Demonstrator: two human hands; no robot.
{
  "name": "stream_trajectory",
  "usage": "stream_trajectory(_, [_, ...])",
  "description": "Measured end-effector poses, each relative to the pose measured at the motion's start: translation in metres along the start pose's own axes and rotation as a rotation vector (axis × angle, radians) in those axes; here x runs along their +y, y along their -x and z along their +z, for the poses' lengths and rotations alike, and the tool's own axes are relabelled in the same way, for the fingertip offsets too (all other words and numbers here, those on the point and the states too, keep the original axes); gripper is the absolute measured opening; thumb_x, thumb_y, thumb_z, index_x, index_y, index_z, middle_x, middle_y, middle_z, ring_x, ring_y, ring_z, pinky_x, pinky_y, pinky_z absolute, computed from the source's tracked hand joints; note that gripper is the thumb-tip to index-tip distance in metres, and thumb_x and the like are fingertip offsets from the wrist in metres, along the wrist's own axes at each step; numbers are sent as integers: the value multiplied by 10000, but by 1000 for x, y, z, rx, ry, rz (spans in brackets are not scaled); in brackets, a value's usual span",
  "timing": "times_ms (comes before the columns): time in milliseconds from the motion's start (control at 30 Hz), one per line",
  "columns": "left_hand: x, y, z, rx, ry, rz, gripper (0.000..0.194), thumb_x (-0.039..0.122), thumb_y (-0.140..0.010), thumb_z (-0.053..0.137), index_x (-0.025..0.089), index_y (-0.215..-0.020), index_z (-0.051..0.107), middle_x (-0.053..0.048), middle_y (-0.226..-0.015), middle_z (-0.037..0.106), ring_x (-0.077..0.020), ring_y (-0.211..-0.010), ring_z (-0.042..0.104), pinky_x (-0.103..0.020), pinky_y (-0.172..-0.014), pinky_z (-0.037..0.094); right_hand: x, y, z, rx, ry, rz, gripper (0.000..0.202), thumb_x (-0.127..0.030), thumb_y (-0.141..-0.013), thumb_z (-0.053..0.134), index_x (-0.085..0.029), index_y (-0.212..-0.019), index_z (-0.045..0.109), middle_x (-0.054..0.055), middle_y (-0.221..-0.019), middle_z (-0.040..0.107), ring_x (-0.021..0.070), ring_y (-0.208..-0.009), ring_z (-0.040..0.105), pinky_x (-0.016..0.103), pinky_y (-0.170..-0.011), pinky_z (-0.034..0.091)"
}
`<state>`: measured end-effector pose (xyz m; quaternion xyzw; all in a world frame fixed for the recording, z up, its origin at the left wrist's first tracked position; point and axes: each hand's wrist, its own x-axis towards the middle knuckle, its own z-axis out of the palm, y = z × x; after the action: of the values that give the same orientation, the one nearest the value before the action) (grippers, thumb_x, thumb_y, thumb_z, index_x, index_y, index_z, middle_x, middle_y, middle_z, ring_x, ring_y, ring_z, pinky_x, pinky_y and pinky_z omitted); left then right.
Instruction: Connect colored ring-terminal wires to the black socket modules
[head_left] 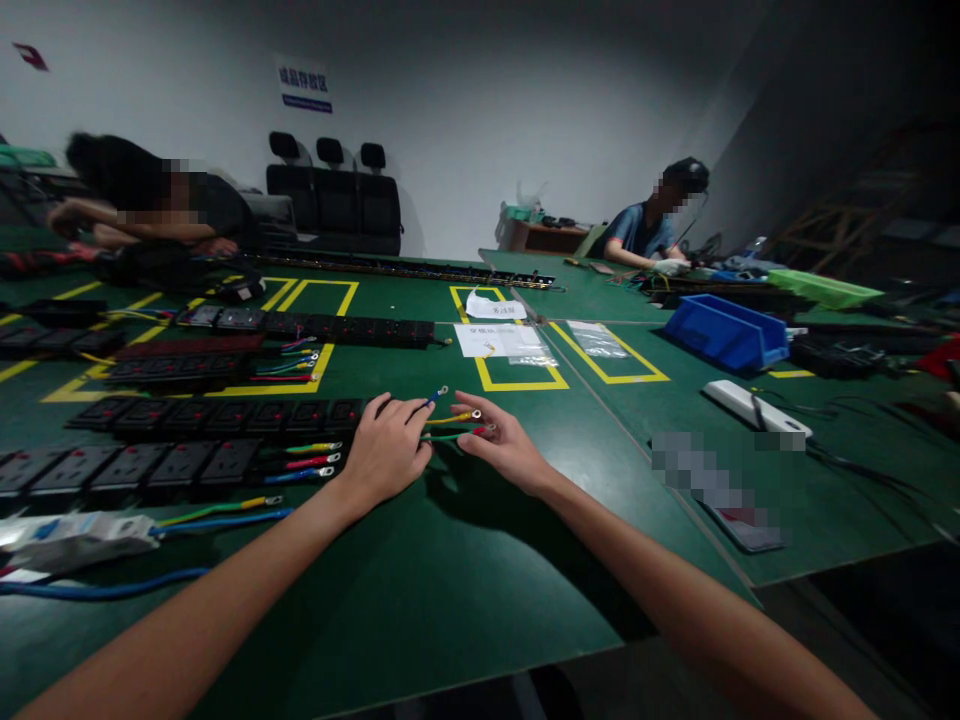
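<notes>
Three lugged wires splay at mid-frame, terminals fitted, ends unattached. My right fingers part loosely around two; my left fingers bend over the socket strip, grip hidden from me.

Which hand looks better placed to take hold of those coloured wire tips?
Probably the right hand: its fingers are close to the yellow wire end and red wire end, while the left hand sits farther back, by the socket strip.
</notes>
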<state>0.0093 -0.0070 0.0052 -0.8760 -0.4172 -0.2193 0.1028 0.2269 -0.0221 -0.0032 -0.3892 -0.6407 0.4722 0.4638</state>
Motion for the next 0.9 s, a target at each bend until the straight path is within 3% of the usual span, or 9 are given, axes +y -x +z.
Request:
stream_trajectory(200, [-1,0,0,18,-33,-10,522,242,-888,574,87,-1387,587,-170,-1328,656,-315,-1208,604,-518,-1121,369,-3,-2,-2,294,85,20,371,-438,-792,727,-203,-1071,662,17,-870,641,171,-773,591,299,-690,494])
stream_trajectory(367, [-1,0,0,14,-30,-10,515,245,-885,578,86,-1375,597,-162,-1322,657,-310,-1200,602,-511,-1121,368,-5,-5,-8,426,46,130,312,-500,-791,661,-197,-861,654,-6,-753,595,141,-631,518,263,-544,412])
stream_trajectory(500, [-1,0,0,12,-22,-10,505,245,-890,574,90,-1369,602,-157,-1318,661,-305,-1199,602,-511,-1121,365,-7,-6,-8,395,22,178,363,-521,-779,652,-177,-856,734,21,-747,635,156,-650,548,269,-544,436])
stream_trajectory(633, [-1,0,0,11,-13,-6,491,243,-889,577,94,-1356,611,-158,-1306,667,-306,-1193,607,-516,-1119,366,-11,-4,-7,345,-7,103,389,-521,-790,675,-181,-952,773,57,-840,710,182,-713,600,287,-579,481])
stream_trajectory(767, [0,0,-1,14,-4,-4,487,238,-879,585,108,-1347,616,-155,-1298,672,-310,-1189,610,-522,-1121,365,-16,1,-9,285,-68,5,404,-477,-822,686,-219,-1129,732,71,-998,752,221,-856,674,308,-645,520])
stream_trajectory(900, [1,0,-1,8,14,-10,483,230,-855,602,131,-1327,626,-145,-1292,677,-312,-1183,613,-529,-1125,355,-19,7,-12,146,-114,-89,470,-475,-877,648,-259,-1295,650,89,-1196,731,264,-1064,674,368,-772,555])
